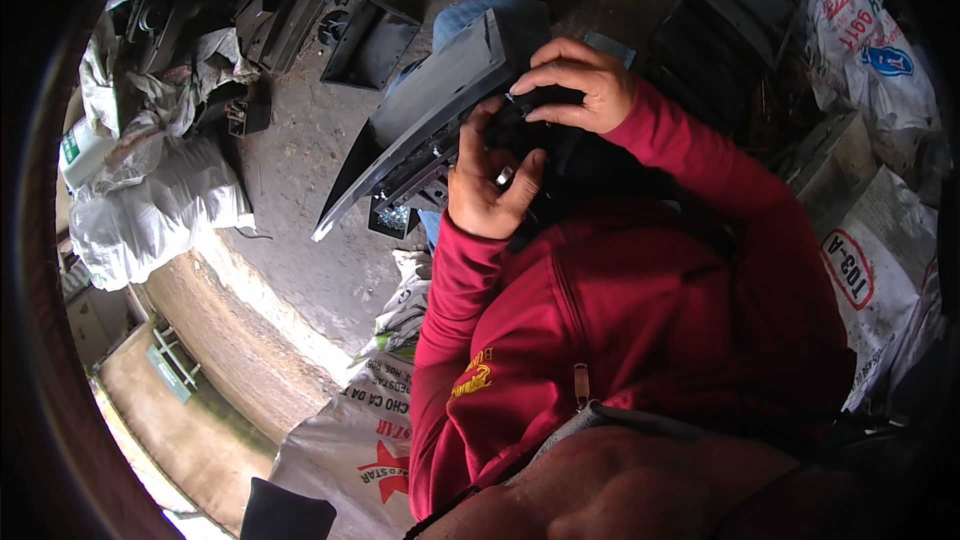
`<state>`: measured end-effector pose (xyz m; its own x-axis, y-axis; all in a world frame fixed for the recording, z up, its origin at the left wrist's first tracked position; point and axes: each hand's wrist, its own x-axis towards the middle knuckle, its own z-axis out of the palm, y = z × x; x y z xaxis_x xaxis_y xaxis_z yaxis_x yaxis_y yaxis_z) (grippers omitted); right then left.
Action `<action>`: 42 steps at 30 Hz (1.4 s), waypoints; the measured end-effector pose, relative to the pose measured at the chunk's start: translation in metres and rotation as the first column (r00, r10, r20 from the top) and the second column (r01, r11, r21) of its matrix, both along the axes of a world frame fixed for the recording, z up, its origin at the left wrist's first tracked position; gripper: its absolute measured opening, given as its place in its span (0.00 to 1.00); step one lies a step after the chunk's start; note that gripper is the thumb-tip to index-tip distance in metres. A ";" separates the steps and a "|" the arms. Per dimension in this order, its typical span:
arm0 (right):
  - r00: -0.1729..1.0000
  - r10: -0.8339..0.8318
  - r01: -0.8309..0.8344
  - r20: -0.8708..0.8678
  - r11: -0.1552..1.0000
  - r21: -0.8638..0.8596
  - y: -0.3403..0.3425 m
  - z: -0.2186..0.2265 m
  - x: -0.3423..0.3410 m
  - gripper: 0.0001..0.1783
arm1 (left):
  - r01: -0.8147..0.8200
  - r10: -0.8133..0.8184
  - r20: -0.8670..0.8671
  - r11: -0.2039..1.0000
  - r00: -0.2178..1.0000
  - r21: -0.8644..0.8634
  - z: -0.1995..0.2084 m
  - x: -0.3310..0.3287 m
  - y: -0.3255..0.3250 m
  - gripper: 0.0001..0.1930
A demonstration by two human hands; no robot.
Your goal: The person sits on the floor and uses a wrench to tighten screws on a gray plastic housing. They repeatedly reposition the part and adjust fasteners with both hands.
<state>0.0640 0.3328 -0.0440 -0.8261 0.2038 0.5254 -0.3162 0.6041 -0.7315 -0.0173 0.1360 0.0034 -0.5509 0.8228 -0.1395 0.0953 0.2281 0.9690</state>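
A dark grey plastic housing (450, 65) with a flat face leans tilted over my lap, its long edge sloping down to the left. My left hand (490, 185) is curled against the housing's near side, fingertips touching it. A small shiny metal piece (503, 177) shows among its fingers; I cannot tell whether it is a ring or a loose part. At the housing's right end, my right hand (585, 90) has thumb and fingers closed in a pinch. What lies between those fingertips is too small and dark to name. A small black box (390, 217) of shiny small metal parts sits below the housing.
Another dark frame (372, 43) lies on the concrete floor (300, 180) beyond. More dark housings (735, 0) are stacked at the far right. White sacks (870, 280) stand on the right, and a printed sack (345, 450) at lower left. A plastic-wrapped bundle (155, 210) lies left.
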 end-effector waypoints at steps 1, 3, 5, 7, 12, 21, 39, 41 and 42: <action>1.000 0.003 -0.003 -0.019 1.000 0.013 0.001 -0.001 -0.001 0.22 | -0.009 0.010 -0.056 1.000 0.998 0.016 -0.004 0.000 0.000 0.34; 0.998 0.011 -0.008 -0.055 0.999 0.041 0.002 -0.003 -0.002 0.22 | -0.023 0.032 -0.165 0.998 0.986 0.052 -0.015 0.000 0.000 0.36; 0.997 0.026 -0.022 -0.072 0.998 0.050 0.003 -0.004 -0.003 0.22 | -0.030 0.034 -0.228 0.999 0.973 0.018 -0.012 0.002 0.001 0.36; 0.996 0.043 -0.038 -0.081 0.997 0.064 0.004 -0.002 -0.004 0.23 | -0.041 0.037 -0.290 0.999 0.956 -0.006 -0.008 0.003 0.003 0.35; 0.994 0.074 -0.067 -0.085 0.995 0.079 0.006 0.000 -0.006 0.23 | -0.090 0.083 -0.214 0.996 0.973 -0.019 -0.003 0.007 0.007 0.32; 0.994 0.059 -0.050 -0.087 0.993 0.105 0.009 -0.002 -0.006 0.22 | -0.073 0.066 -0.212 0.997 0.975 -0.025 0.000 0.005 0.007 0.32; 0.995 0.011 0.001 -0.098 0.992 0.125 0.006 0.000 -0.004 0.23 | -0.033 0.002 -0.519 0.998 0.855 -0.051 -0.003 0.003 0.004 0.36; 0.998 0.001 0.005 -0.061 0.996 0.088 0.005 0.000 -0.002 0.22 | -0.019 -0.001 -0.526 0.999 0.850 -0.033 -0.004 0.001 0.005 0.36; 0.999 -0.005 0.008 -0.042 0.998 0.070 0.005 0.001 -0.002 0.21 | -0.015 -0.004 -0.533 0.999 0.846 -0.033 -0.003 0.000 0.005 0.37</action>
<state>0.0624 0.3377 -0.0433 -0.8019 0.1704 0.5726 -0.3416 0.6556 -0.6734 -0.0175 0.1415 -0.0001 -0.5532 0.8197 0.1488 0.5934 0.2623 0.7609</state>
